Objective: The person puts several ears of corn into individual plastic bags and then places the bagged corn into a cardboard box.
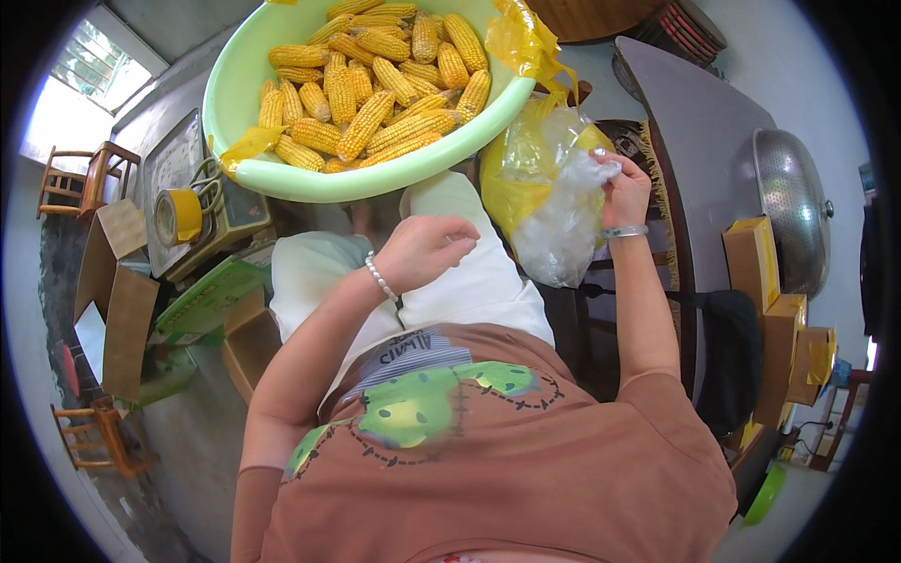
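Observation:
My right hand [625, 188], with a bangle at the wrist, pinches the gathered edge of a clear plastic bag [552, 243]. Against it lies yellow plastic [517, 158], between my thigh and the table. Over my lap hangs my left hand [436, 250], a beaded bracelet on its wrist; its fingers are loosely curled together and nothing shows in them. Beyond my knees stands a pale green plastic basin [366, 184], tilted in view and holding many ears of yellow corn [366, 127]. Yellow tape or film [517, 39] clings to its rim on both sides.
At left, a roll of yellow tape [177, 217] rests on a platform scale [225, 232], near opened cardboard boxes [116, 302] and small wooden chairs [112, 436]. To my right, a table [690, 105] bears a perforated metal lid [792, 211] and cartons [752, 264]; a black bag [728, 359] is beside them.

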